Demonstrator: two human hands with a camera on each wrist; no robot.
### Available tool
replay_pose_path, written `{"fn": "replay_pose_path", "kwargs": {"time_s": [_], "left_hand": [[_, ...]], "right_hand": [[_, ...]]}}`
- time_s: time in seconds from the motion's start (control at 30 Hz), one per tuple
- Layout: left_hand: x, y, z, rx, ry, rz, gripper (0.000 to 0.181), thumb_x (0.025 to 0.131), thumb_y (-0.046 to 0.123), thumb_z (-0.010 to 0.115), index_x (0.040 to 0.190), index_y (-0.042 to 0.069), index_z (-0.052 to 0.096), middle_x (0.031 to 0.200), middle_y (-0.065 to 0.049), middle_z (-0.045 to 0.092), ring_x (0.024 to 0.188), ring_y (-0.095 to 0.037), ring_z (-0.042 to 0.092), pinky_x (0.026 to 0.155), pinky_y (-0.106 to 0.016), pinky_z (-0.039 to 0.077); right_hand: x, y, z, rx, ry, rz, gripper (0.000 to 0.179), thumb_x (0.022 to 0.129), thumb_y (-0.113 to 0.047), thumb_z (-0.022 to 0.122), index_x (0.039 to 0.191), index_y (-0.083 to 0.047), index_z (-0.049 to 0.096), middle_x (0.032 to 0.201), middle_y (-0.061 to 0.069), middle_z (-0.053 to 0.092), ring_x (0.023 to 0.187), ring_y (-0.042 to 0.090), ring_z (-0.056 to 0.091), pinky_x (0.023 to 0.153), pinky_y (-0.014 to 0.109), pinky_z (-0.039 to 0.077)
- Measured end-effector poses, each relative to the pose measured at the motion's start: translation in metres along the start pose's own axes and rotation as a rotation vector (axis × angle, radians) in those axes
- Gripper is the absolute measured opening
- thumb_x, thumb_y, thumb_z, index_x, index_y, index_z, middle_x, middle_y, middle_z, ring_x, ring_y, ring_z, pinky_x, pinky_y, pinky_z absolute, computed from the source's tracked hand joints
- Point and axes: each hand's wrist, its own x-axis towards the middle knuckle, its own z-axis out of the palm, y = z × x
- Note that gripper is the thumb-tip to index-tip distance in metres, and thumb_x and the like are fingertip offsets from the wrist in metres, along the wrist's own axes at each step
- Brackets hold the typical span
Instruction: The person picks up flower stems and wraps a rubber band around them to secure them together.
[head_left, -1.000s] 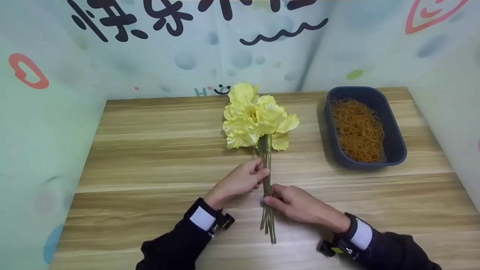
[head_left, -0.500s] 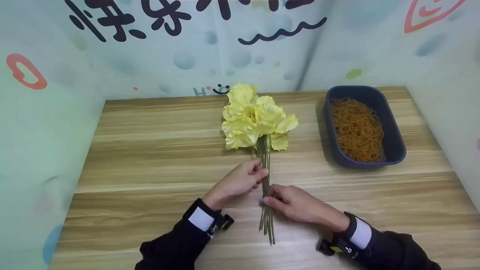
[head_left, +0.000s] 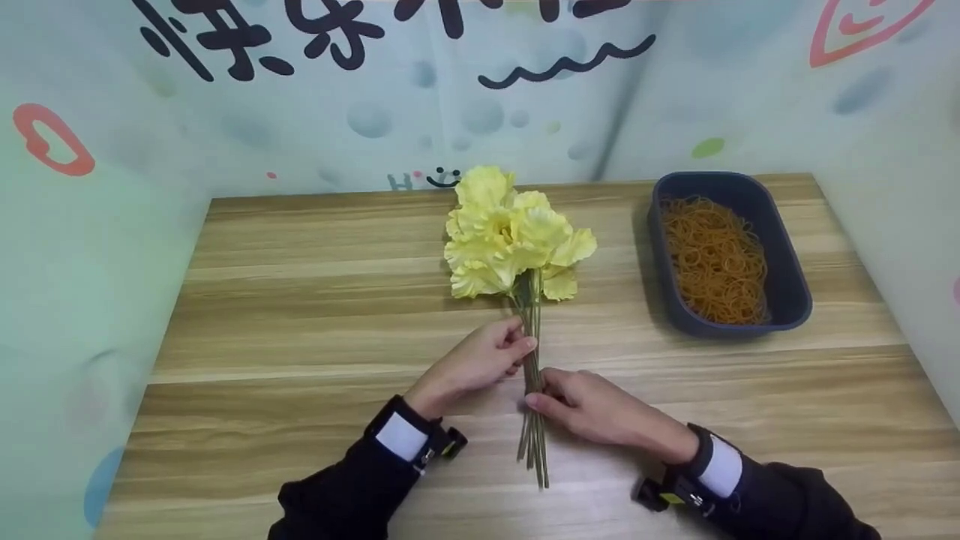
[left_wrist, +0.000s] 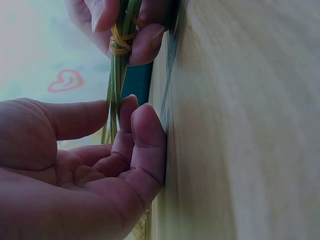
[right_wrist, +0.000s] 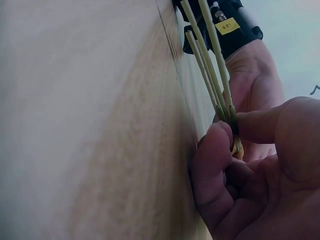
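Observation:
A bunch of yellow artificial flowers (head_left: 510, 232) lies on the wooden table, blooms toward the back wall. Its thin green stems (head_left: 534, 442) point toward me. My left hand (head_left: 487, 356) holds the stems between thumb and fingers, below the blooms. Lower down, my right hand (head_left: 592, 405) pinches the same stems. Wound round them is a rubber band (left_wrist: 121, 42), which the left wrist view shows at the right hand's fingertips. In the right wrist view, the cut stem ends (right_wrist: 205, 60) stick out past the thumb, and part of the band is hidden by the fingers.
A dark blue plastic box (head_left: 793, 255) stands at the back right of the table (head_left: 315, 322). Inside it is a heap of loose orange-brown rubber bands (head_left: 712, 262). Printed wall panels (head_left: 360, 150) border the table at the back and both sides.

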Motion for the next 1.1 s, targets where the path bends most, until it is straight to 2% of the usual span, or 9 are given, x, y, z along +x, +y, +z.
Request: {"fn": "replay_pose_path", "kwargs": {"time_s": [0.17,0.37,0.47,0.63,0.77,0.9,1.0,1.1], "left_hand": [[0.001,-0.001,0.0,-0.018,-0.002,-0.012,0.009,0.119,0.014,0.054,0.112,0.009,0.058,0.082,0.004,0.051,0.069,-0.007,0.046,0.058,-0.016,0.038],[0.001,0.0,0.0,-0.05,-0.008,-0.021,0.012,0.119,0.014,0.054,0.122,0.004,0.061,0.081,0.006,0.05,0.066,-0.004,0.044,0.055,-0.015,0.036],[0.0,0.001,0.0,-0.052,-0.009,-0.021,0.016,0.119,0.014,0.054,0.126,0.003,0.062,0.08,0.006,0.05,0.065,-0.004,0.043,0.055,-0.015,0.035],[-0.001,0.002,-0.001,-0.066,-0.015,-0.02,0.011,0.119,0.013,0.054,0.121,0.005,0.061,0.078,0.006,0.049,0.063,-0.003,0.042,0.053,-0.015,0.034],[0.001,0.001,-0.001,-0.078,-0.012,-0.027,0.008,0.118,0.013,0.055,0.116,0.007,0.06,0.08,0.005,0.05,0.066,-0.005,0.044,0.055,-0.014,0.035],[0.001,0.001,-0.002,-0.09,-0.005,-0.026,0.011,0.118,0.012,0.054,0.12,0.003,0.061,0.083,0.004,0.052,0.071,-0.008,0.046,0.058,-0.014,0.038],[0.001,0.002,-0.003,-0.073,-0.01,-0.01,0.013,0.118,0.012,0.055,0.122,0.002,0.061,0.085,0.004,0.053,0.071,-0.008,0.047,0.059,-0.015,0.038],[0.006,-0.009,-0.006,0.003,-0.001,0.026,0.01,0.117,0.017,0.058,0.118,0.008,0.064,0.085,0.005,0.057,0.067,-0.006,0.049,0.057,-0.018,0.04]], "right_hand": [[-0.001,-0.008,-0.003,0.014,-0.013,0.039,0.03,0.118,-0.036,0.06,0.113,-0.01,0.074,0.073,-0.017,0.052,0.062,-0.003,0.045,0.053,0.022,0.04],[0.0,-0.003,-0.001,0.003,-0.011,0.061,0.028,0.117,-0.037,0.062,0.115,-0.012,0.075,0.072,-0.019,0.052,0.062,-0.004,0.044,0.055,0.019,0.04],[0.0,-0.011,-0.005,0.02,-0.034,0.095,0.028,0.117,-0.033,0.062,0.116,-0.009,0.075,0.073,-0.013,0.053,0.062,-0.001,0.045,0.055,0.022,0.04],[-0.001,-0.019,-0.011,0.05,-0.068,0.134,0.026,0.116,-0.031,0.064,0.114,-0.007,0.074,0.074,-0.011,0.053,0.062,0.0,0.045,0.055,0.019,0.037],[-0.001,-0.019,-0.011,0.035,-0.059,0.132,0.026,0.115,-0.031,0.065,0.109,-0.007,0.072,0.073,-0.011,0.053,0.06,0.0,0.045,0.054,0.018,0.037],[-0.001,-0.02,-0.01,-0.004,-0.027,0.1,0.026,0.114,-0.033,0.068,0.109,-0.007,0.068,0.077,-0.007,0.059,0.063,0.0,0.048,0.056,0.02,0.042],[-0.002,-0.021,-0.011,-0.013,-0.025,0.091,0.028,0.113,-0.034,0.069,0.113,-0.006,0.068,0.08,-0.003,0.064,0.066,0.001,0.051,0.059,0.021,0.045],[-0.003,-0.022,-0.016,-0.021,-0.048,0.098,0.034,0.113,-0.034,0.069,0.125,-0.003,0.068,0.083,-0.001,0.068,0.068,0.001,0.053,0.062,0.022,0.047]]}}
